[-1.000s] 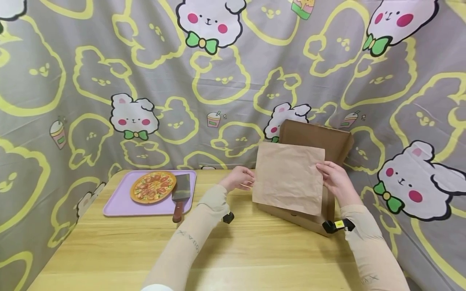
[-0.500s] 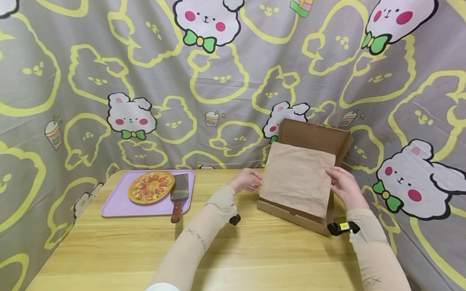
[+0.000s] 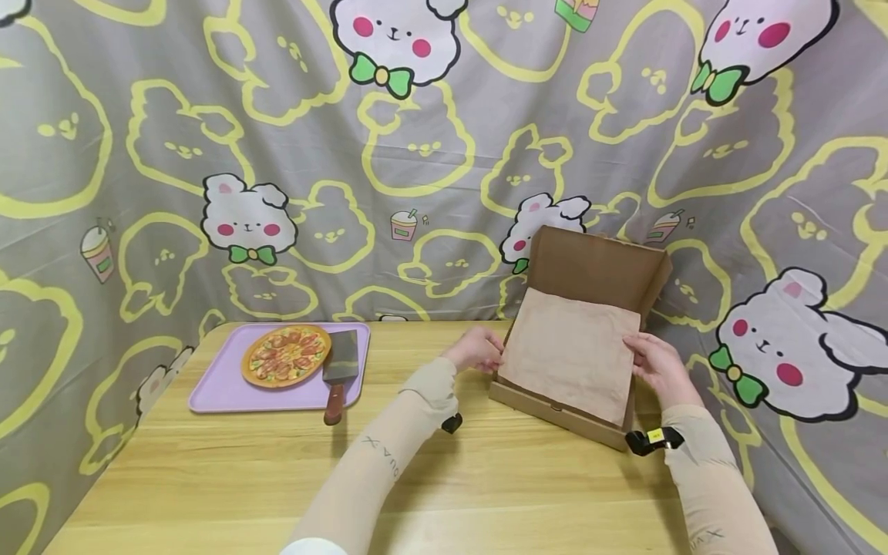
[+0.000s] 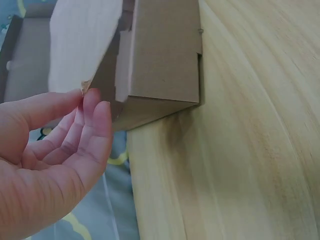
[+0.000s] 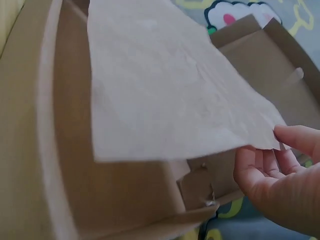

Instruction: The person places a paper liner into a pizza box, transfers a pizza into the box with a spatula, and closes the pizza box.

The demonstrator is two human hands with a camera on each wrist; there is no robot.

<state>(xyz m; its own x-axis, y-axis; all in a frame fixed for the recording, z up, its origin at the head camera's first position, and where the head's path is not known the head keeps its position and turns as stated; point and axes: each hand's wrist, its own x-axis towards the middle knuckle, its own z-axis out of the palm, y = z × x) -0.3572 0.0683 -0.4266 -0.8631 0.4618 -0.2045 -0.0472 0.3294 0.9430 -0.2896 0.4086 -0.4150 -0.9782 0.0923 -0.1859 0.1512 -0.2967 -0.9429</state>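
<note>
Over the open box (image 3: 555, 420), the left hand (image 3: 479, 351) and right hand (image 3: 657, 370) pinch opposite sides of the brown paper (image 3: 572, 354), seemingly lined up but not yet released, while the pizza (image 3: 286, 357) lies on the tray (image 3: 220, 391).

Both arms (image 3: 378, 466) (image 3: 711, 478) forward, hands (image 3: 475, 349) (image 3: 659, 368) apart, each in a thumb-and-finger pinch

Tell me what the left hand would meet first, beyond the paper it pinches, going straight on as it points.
Past the brown paper, the left hand would probably meet the left side of the cardboard box; depth is unclear, so it might pass over the rim.
</note>
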